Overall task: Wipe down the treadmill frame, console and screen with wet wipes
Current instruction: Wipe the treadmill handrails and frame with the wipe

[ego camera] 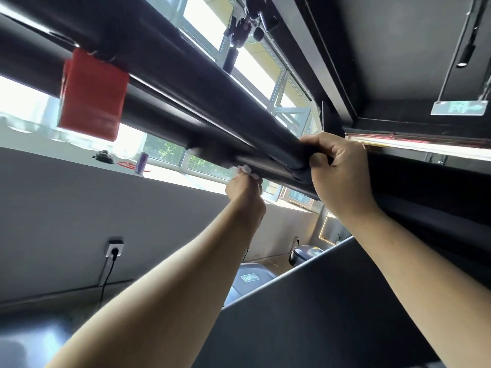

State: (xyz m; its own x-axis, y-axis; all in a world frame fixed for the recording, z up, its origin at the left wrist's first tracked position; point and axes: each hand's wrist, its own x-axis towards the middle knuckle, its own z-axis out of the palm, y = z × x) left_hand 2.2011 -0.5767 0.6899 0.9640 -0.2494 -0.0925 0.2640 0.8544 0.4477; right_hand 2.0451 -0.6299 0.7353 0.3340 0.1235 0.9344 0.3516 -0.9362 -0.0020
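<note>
treadmill frame (186, 83): thick black bar, slanting from 10 o'clock to 4 o'clock | wet wipe (245, 170): small, white, crumpled, touching bar's underside near centre

No words or numbers can be read here. A small green label (249, 278) sits on a dark machine low in the middle, but its marks are too blurry to read. A glass sign (459, 107) hangs at the top right, with unclear green marks.
</note>
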